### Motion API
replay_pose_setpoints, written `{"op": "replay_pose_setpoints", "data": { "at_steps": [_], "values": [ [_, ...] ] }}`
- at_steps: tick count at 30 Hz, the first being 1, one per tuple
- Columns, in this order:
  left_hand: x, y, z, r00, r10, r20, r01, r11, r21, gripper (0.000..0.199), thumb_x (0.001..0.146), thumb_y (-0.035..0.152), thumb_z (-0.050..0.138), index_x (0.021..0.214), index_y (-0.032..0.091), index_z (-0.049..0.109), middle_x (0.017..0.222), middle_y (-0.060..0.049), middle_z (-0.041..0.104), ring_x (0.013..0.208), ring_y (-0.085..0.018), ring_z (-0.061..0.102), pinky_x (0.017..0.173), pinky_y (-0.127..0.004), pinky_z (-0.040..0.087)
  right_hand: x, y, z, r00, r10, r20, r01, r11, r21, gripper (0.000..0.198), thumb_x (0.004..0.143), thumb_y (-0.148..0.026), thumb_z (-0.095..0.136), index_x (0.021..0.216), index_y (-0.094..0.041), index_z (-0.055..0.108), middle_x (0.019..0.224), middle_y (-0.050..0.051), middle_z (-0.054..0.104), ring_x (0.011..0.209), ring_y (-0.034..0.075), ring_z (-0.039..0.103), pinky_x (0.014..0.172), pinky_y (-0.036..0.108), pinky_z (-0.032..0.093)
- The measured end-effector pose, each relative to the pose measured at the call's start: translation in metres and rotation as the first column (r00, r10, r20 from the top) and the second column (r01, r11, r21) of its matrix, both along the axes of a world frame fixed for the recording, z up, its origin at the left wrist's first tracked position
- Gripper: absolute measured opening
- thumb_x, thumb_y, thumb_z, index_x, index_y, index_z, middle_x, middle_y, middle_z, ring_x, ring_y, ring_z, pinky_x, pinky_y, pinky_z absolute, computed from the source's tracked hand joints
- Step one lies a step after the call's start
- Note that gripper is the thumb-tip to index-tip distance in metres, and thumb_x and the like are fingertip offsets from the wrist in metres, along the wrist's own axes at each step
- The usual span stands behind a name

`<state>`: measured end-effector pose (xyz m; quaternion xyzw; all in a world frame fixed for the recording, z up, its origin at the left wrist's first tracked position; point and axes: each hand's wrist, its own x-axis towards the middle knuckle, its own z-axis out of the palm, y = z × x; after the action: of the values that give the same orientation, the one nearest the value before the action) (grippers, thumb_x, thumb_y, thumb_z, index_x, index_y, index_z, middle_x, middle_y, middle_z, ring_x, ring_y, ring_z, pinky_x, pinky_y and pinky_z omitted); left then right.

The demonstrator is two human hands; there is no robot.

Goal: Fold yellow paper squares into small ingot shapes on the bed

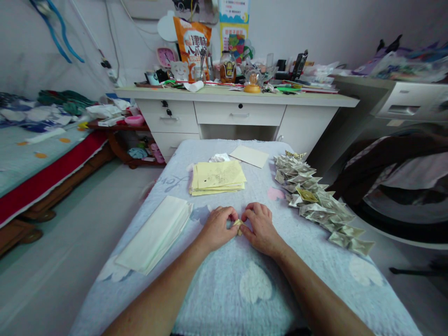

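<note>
A small folded piece of yellow paper sits low over the cloth-covered table, pinched from both sides. My left hand has its thumb and fingers closed on the paper's left side, and my right hand grips the right side the same way. Part of the paper is hidden by the fingers. Beyond the hands lies a stack of yellow paper sheets with dark marks on the top one. Left of my left hand rests a stack of long pale paper strips. Folded paper pieces stand in rows on the right.
A cream card and a crumpled white tissue lie at the table's far end. Behind stands a white desk crowded with jars and packets. A washing machine with clothes in its doorway is at right, a bed at left.
</note>
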<state>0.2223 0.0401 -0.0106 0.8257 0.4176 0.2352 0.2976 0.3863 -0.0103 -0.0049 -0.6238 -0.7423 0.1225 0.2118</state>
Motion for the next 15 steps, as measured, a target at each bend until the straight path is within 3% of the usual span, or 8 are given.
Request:
{"op": "replay_pose_setpoints", "data": {
  "at_steps": [7, 15],
  "values": [
    [-0.0016, -0.0006, -0.0051, 0.973, 0.003, 0.230, 0.031, 0.989, -0.142, 0.022, 0.073, 0.014, 0.057, 0.094, 0.020, 0.054, 0.078, 0.002, 0.057, 0.076, -0.012, 0.054, 0.072, -0.023, 0.042, 0.0024, 0.0021, -0.0043, 0.989, 0.074, -0.132, -0.067, 0.996, 0.052, 0.010, 0.084, -0.027, 0.057, 0.086, -0.020, 0.064, 0.110, 0.006, 0.049, 0.105, 0.023, 0.040, 0.092, 0.039, 0.030],
    [-0.0040, 0.0015, -0.0044, 0.950, -0.003, 0.313, 0.084, 0.966, -0.244, 0.019, 0.074, 0.016, 0.060, 0.092, 0.019, 0.055, 0.072, 0.004, 0.055, 0.070, -0.010, 0.052, 0.067, -0.021, 0.041, -0.0015, 0.0036, -0.0043, 0.969, 0.103, -0.224, -0.101, 0.995, 0.020, 0.010, 0.087, -0.021, 0.055, 0.082, -0.020, 0.063, 0.089, 0.003, 0.052, 0.091, 0.019, 0.043, 0.083, 0.035, 0.032]
  ]
}}
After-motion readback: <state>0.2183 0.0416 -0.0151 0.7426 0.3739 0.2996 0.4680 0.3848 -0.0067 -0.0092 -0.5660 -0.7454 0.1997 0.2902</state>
